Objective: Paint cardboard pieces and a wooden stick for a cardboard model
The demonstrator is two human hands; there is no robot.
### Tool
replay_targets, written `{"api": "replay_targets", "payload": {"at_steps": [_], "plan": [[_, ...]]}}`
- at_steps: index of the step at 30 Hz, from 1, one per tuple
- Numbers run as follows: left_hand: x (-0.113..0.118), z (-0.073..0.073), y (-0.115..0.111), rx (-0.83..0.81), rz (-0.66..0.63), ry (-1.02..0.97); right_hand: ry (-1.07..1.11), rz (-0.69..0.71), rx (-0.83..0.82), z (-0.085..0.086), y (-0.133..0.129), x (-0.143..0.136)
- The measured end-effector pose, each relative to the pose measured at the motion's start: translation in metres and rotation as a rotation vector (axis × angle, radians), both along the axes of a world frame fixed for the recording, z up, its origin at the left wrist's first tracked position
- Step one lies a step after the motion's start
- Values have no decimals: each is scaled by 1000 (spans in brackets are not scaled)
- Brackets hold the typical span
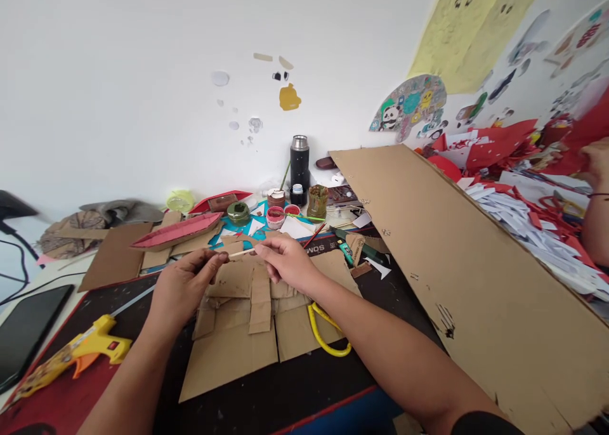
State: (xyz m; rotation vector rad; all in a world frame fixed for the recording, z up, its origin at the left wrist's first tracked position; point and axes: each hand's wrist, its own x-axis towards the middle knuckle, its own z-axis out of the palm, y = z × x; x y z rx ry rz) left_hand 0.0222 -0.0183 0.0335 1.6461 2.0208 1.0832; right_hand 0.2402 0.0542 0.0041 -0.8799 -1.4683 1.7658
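A thin pale stick (242, 253) is stretched between my two hands above the cardboard pieces. Its left end is pinched by my left hand (190, 283), fingers closed. My right hand (284, 259) grips the other end between thumb and fingers. Below them lie flat cardboard sheets (228, 365) with a narrow cardboard strip (260, 305) across the top. Yellow-handled scissors (333, 352) rest at the right of the sheets, their blades hidden. Just beyond my hands sits a pink-lined boat-shaped cardboard piece (178, 230).
A yellow glue gun (90, 346) lies at left beside a black tablet-like device (31, 333). Paint jars (238, 213) and a black thermos (299, 165) stand at the back. A large cardboard panel (457, 257) slants along the right, with paper scraps (523, 226) and another person's arm (597, 200) beyond.
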Motion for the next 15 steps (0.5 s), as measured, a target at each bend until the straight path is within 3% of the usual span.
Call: {"api": "replay_targets", "payload": {"at_steps": [4, 8, 11, 15], "plan": [[-3, -3, 2, 68, -47, -178, 2, -20, 44, 0, 1, 1], [-4, -6, 3, 110, -14, -324, 64, -93, 43, -2, 7, 3], [1, -13, 4, 77, -92, -205, 67, -168, 54, -2, 14, 6], [11, -30, 5, 56, -374, 99, -106, -241, 207, -1, 23, 12]]}}
